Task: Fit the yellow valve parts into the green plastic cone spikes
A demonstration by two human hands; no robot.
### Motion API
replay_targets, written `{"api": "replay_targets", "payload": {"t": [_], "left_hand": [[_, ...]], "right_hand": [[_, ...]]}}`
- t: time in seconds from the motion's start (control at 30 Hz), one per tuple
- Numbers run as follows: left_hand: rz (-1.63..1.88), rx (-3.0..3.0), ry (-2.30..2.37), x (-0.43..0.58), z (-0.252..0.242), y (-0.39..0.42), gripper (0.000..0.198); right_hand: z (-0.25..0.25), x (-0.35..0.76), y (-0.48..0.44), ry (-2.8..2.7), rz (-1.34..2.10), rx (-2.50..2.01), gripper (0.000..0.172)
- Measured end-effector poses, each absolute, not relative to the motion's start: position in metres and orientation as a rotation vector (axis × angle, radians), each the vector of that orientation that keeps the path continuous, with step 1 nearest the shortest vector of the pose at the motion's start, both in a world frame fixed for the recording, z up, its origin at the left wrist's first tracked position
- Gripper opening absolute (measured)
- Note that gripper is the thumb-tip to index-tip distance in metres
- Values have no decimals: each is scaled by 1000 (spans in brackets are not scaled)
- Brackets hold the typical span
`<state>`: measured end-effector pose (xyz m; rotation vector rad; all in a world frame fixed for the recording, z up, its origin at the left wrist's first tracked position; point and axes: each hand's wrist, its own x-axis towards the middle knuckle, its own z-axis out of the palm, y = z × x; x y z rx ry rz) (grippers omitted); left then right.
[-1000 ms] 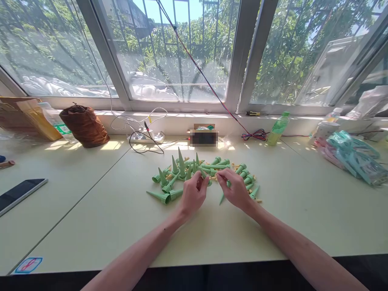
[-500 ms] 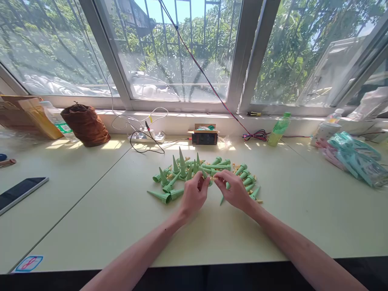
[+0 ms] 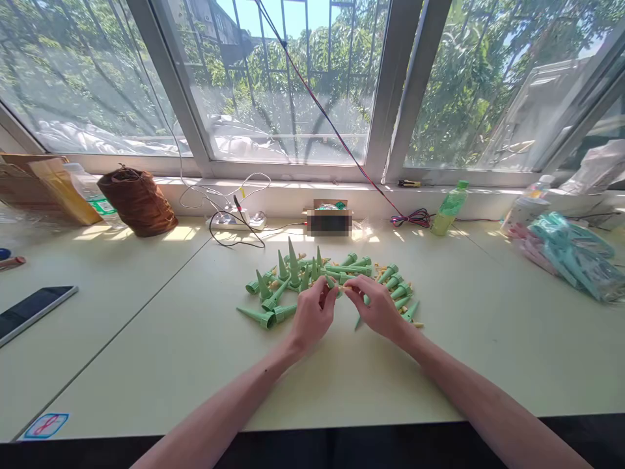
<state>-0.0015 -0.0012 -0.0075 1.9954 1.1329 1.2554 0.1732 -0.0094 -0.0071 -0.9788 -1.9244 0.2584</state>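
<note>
Two hands hold small parts, with green cones all around

The left hand [image 3: 314, 306] is pinched tight around a green cone [image 3: 330, 281]. The right hand [image 3: 375, 305] is pinched tight too, on a tiny yellow piece [image 3: 343, 287]. The green cone and the yellow piece are right by each other, between the two hands, over the middle of the table [image 3: 170, 371]. I cannot tell if they touch.

Lots more green cones [image 3: 293, 264] crowd around the hands. Some stand up with their points in the air, just past the left hand. Others lie on their sides, next to both hands. The right hand covers part of one, and its tip pokes out below.

Behind the cones, near the window [image 3: 288, 98], sits a small box with a dark front [image 3: 329, 225]; its front is blurry. To its left is a white power strip [image 3: 227, 222] with cords. To its right are a bundle of wires [image 3: 413, 217] and a green bottle [image 3: 448, 210]. Far right are a white cup [image 3: 523, 216] and plastic bags [image 3: 571, 251]. Far left are a brown bag [image 3: 139, 203], a clear bottle [image 3: 92, 194] and a flat dark screen [image 3: 36, 312]. These are all well apart from the hands.
</note>
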Motion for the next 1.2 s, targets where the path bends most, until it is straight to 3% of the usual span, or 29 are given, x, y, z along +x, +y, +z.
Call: {"api": "replay_targets", "payload": {"t": [0.93,1.2], "left_hand": [[1248,2022,1121,-1,-8,-2,21],[1257,2003,1139,-1,-10,0,19]], "right_hand": [[-10,174,-8,-1926,221,-1117,46],[-4,173,-13,-1920,292,-1004,13]]}}
